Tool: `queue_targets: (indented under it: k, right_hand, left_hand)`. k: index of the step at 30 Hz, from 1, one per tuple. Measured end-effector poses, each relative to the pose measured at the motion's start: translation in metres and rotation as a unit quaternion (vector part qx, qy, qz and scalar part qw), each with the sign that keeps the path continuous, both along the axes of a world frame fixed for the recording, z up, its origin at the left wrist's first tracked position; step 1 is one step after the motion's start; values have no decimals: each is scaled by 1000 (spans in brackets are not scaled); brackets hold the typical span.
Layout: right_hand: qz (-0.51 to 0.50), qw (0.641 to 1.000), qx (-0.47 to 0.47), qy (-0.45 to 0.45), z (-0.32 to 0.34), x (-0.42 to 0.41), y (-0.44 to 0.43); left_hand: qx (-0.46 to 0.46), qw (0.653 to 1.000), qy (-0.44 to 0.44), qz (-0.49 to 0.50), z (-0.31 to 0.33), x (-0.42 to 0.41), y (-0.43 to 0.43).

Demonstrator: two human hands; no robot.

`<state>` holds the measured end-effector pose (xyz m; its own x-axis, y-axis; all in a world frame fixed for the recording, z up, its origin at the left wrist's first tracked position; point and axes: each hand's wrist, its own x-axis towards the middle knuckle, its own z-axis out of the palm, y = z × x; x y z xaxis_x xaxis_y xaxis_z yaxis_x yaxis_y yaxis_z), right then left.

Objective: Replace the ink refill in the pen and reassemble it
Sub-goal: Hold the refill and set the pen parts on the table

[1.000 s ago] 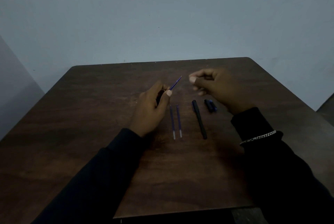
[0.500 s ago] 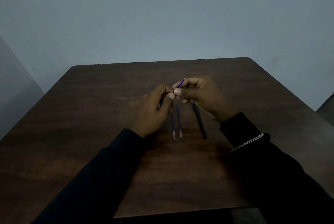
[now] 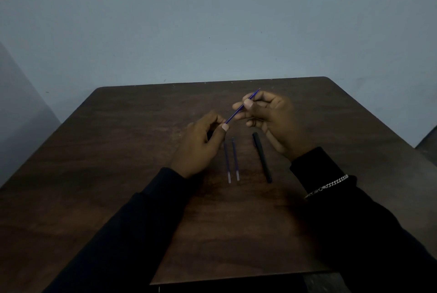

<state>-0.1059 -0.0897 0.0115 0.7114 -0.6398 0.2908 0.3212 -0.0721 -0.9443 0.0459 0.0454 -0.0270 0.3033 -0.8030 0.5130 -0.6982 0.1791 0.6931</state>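
My left hand (image 3: 197, 148) is curled round a dark pen barrel (image 3: 209, 135), of which only a sliver shows between the fingers. A thin blue refill (image 3: 233, 115) slants up and to the right from that hand. My right hand (image 3: 275, 122) pinches the refill near its upper end between thumb and fingers. Its tip pokes out past the fingers. Two spare blue refills (image 3: 231, 162) lie side by side on the table below the hands.
A black pen (image 3: 262, 157) lies on the dark wooden table (image 3: 118, 174) right of the spare refills, under my right wrist. A grey wall stands behind the table's far edge. Dark sleeves cover both forearms, and a chain bracelet (image 3: 327, 186) sits on the right one.
My right hand moved left to the refill sticking out of the left hand, pinched it, then drew it up and to the right. More of the refill now shows between the hands.
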Motion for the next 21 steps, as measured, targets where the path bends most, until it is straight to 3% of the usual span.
queue_targets:
  k: [6, 9, 16, 21]
  right_hand:
    - [-88, 994, 35, -49, -1, -2, -6]
    - [-94, 994, 37, -33, -2, -3, -8]
    - [-42, 992, -2, 120, -15, 15, 9]
    - [16, 969, -43, 245, -7, 42, 23]
  left_hand:
    - [9, 999, 39, -1, 2, 19, 1]
    - [-13, 994, 108, 0, 5, 30, 3]
    - [-49, 977, 206, 25, 12, 42, 7]
    - [-81, 957, 269, 65, 19, 59, 13]
